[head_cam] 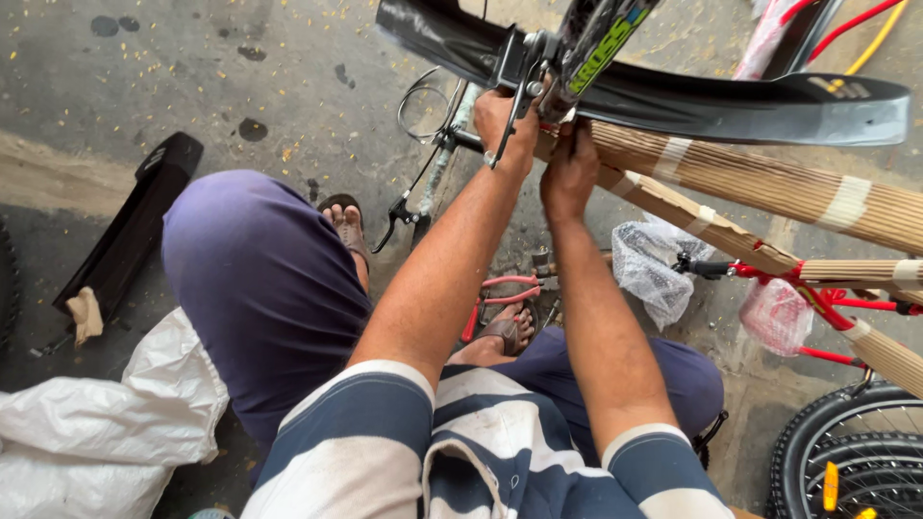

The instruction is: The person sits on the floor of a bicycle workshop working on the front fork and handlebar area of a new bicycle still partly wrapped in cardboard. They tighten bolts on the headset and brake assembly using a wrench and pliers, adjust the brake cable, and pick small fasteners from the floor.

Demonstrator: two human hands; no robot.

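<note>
A black bicycle mudguard (731,101) runs across the top, fixed under a black fork leg (601,38) with green lettering. My left hand (505,125) is raised to the metal bracket (531,53) where the two meet. It is closed on a slim metal tool (507,123) that points up at that bracket. Just to the right and slightly lower, my right hand (569,173) has its fingers curled around the fitting beneath the mudguard; what it pinches is hidden. Both forearms reach up from my striped sleeves, and my knees are bent in purple shorts.
Red-handled pliers (500,288) lie on the concrete by my sandalled foot. A brake lever with cable (409,216) hangs below the hands. Cardboard-wrapped frame tubes (769,183), clear plastic bags (654,269), a tyre (846,452), a white sack (106,423) and a black mudguard piece (135,226) surround me.
</note>
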